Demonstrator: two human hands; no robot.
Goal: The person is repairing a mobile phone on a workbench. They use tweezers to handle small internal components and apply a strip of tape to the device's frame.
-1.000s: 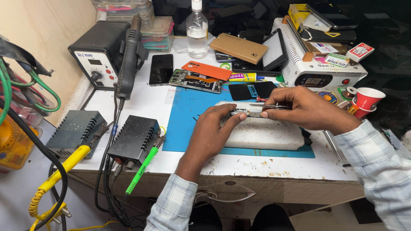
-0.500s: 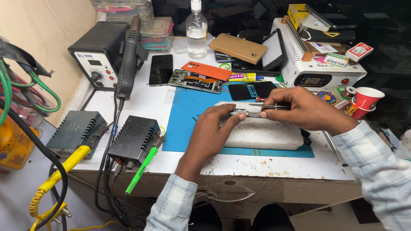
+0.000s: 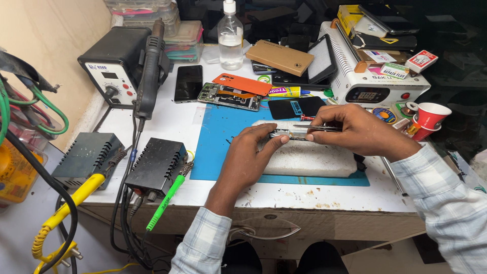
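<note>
The left hand [image 3: 248,157] rests on the blue mat [image 3: 223,137] at the near-left end of a white foam block [image 3: 309,157], its fingers [image 3: 271,139] closed on the left end of a narrow opened phone frame [image 3: 289,134] that lies along the block's top edge. The right hand [image 3: 360,132] comes in from the right, fingers pinched shut on a slim metal tool [image 3: 317,128], possibly tweezers, held level with its tip over the frame. A red-handled screwdriver [image 3: 307,117] lies just behind the frame.

Further back on the bench [image 3: 152,127]: an opened phone chassis [image 3: 228,96] with an orange back cover [image 3: 242,83] partly over it, a black phone [image 3: 188,82] face up, a clear bottle [image 3: 230,38], and a white machine [image 3: 375,81] to the right. A red paper cup [image 3: 431,114] stands near the right wrist. At left sit a hot-air station [image 3: 114,63] with its handpiece [image 3: 149,66] holstered, two black vented boxes [image 3: 154,165], and a green-handled iron [image 3: 165,202] hanging over the bench edge.
</note>
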